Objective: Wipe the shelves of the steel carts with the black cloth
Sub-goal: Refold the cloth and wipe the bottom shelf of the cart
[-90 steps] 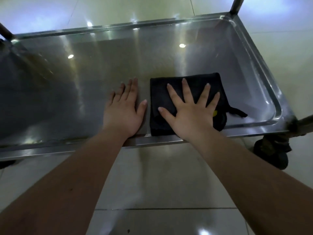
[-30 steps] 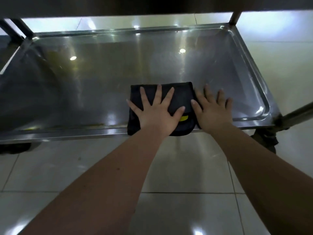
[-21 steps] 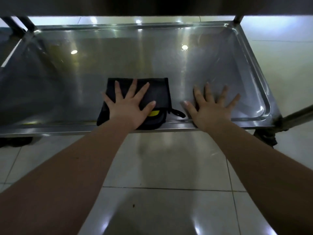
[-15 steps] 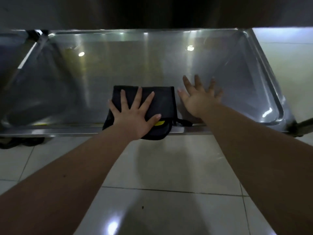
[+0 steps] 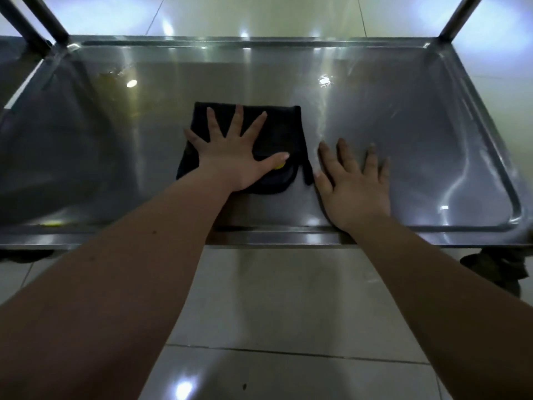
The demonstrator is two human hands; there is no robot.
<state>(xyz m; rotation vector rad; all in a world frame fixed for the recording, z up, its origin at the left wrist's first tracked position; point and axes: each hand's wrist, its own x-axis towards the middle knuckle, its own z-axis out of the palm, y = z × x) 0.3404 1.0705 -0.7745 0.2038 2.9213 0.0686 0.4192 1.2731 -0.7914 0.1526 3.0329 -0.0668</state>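
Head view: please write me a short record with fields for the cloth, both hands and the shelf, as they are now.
cloth: black cloth, folded, lying flat on the shelf near its front edge
left hand: left hand flat on the cloth, fingers spread
right hand: right hand flat on bare steel beside the cloth, holding nothing
shelf: steel shelf, raised rim, shiny
floor: pale tiles
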